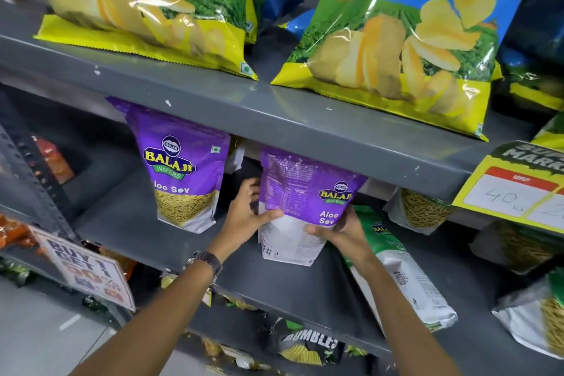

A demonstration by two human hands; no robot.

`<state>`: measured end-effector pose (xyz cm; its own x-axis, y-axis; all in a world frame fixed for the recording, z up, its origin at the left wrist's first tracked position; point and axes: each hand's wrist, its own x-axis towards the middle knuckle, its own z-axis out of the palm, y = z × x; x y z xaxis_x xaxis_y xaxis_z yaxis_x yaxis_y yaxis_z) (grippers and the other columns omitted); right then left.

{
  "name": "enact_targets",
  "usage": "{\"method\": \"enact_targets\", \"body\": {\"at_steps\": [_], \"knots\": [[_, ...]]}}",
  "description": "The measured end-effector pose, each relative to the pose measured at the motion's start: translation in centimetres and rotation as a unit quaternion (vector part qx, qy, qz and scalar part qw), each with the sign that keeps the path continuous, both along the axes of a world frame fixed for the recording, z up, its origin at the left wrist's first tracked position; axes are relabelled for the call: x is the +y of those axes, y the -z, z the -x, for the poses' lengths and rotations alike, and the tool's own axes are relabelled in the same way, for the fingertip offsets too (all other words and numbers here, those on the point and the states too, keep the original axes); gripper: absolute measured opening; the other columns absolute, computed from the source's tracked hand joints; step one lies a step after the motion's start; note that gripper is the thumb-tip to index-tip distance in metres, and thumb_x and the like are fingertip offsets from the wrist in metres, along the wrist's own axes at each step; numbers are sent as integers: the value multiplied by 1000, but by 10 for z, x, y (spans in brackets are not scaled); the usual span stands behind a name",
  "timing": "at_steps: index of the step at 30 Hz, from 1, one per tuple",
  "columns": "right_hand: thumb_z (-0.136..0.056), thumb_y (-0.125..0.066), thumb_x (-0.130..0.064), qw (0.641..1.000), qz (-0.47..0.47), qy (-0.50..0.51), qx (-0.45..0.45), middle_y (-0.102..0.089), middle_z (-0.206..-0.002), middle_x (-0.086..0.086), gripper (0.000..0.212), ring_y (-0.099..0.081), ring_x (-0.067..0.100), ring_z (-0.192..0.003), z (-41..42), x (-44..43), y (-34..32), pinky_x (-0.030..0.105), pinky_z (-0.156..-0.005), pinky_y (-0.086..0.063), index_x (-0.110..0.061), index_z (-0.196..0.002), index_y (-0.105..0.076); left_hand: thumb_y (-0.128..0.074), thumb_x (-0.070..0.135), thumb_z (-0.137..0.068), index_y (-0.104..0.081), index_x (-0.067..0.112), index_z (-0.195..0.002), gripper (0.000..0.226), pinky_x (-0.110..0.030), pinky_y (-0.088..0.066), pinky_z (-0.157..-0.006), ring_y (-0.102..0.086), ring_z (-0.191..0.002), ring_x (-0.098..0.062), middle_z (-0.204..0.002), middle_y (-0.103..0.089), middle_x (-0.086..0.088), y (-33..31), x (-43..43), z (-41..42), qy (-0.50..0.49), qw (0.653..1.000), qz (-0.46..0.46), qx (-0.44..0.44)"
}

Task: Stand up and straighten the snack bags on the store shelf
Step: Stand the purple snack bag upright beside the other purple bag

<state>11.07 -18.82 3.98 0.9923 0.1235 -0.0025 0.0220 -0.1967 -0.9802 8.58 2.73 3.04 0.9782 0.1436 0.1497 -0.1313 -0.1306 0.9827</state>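
A purple Aloo Sev bag point(300, 192) is upright on the middle grey shelf point(171, 241), its back face turned toward me. My left hand point(245, 214) grips its left edge and my right hand point(341, 230) grips its lower right corner. A second purple Aloo Sev bag point(183, 168) stands upright to the left, front face out. A green and white snack bag point(399, 265) lies flat on the shelf just right of my right hand, partly under my forearm.
The upper shelf point(274, 119) carries two large blue and yellow chip bags point(406, 40). More sev bags point(421, 210) lean at the right. A yellow price tag point(515, 189) hangs at the right edge, a promo sign point(88, 268) at the left. Crumpled bags lie on the lower shelf.
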Motion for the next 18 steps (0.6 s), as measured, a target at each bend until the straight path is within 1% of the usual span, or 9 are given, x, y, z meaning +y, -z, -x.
{"method": "enact_targets", "body": {"at_steps": [2, 4, 6, 7, 9, 10, 13, 16, 18], "knots": [[-49, -87, -10, 997, -67, 28, -22, -68, -107, 6, 74, -68, 17, -93, -6, -4, -13, 26, -77, -57, -11, -114, -51, -81, 41, -51, -35, 24, -127, 90, -18, -43, -92, -51, -114, -3, -123, -50, 9, 6, -6, 8, -48, 998, 25, -17], [-57, -81, 1, 994, -107, 27, -30, -68, -102, 3, 59, -69, 11, -86, -11, -6, -27, 22, -72, -56, -12, -109, -54, -83, 29, -55, -38, 19, -129, 87, -10, -40, -87, -51, -112, -8, -126, -44, 5, 14, -19, 22, -131, 990, 17, -40], [-63, -76, 7, 995, -93, -6, -20, -70, -101, 8, 50, -71, 12, -83, -14, -5, -35, 25, -70, -56, -8, -107, -58, -84, 18, -59, -45, 27, -118, 70, -9, -44, -77, -56, -103, -13, -113, -45, 9, 29, -39, 40, -209, 976, -17, -58], [-64, -76, 6, 997, -82, -12, -13, -70, -103, 12, 51, -72, 14, -83, -14, -4, -37, 25, -69, -57, -3, -111, -58, -83, 14, -61, -45, 35, -109, 65, -16, -49, -76, -57, -98, -16, -107, -46, 12, 36, -51, 48, -218, 974, -16, -61], [-64, -77, 6, 997, -78, 2, -11, -70, -106, 19, 54, -72, 18, -82, -13, -2, -37, 23, -67, -57, 4, -114, -56, -82, 12, -62, -43, 43, -103, 64, -35, -53, -79, -58, -96, -14, -105, -48, 16, 46, -73, 57, -191, 980, 6, -51], [-64, -77, 6, 997, -79, 16, -18, -69, -105, 20, 53, -72, 16, -79, -11, 0, -37, 22, -66, -57, 6, -112, -57, -83, 13, -62, -42, 42, -105, 66, -38, -53, -82, -56, -99, -8, -107, -48, 17, 49, -82, 60, -168, 985, 10, -46], [-63, -78, 7, 994, -83, 54, -51, -70, -97, 15, 44, -72, 12, -76, -1, 6, -35, 23, -66, -57, 0, -102, -60, -85, 14, -57, -36, 27, -124, 84, -29, -42, -98, -45, -112, -3, -116, -41, 15, 51, -97, 60, -124, 992, -2, -33], [-63, -81, 0, 991, -74, 71, -81, -71, -103, 16, 46, -71, 25, -92, 14, 8, -31, 38, -81, -57, -6, -104, -60, -89, 16, -50, -23, 10, -139, 110, -21, -26, -107, -29, -127, -9, -133, -29, 2, 50, -103, 59, -86, 996, -18, -24], [-62, -84, -8, 991, -64, 73, -90, -72, -106, 16, 51, -69, 30, -97, 25, 10, -29, 43, -86, -56, -7, -107, -60, -90, 20, -48, -14, 7, -143, 122, -23, -19, -112, -17, -135, -9, -143, -19, 1, 51, -102, 56, -59, 997, -40, -19]]}}
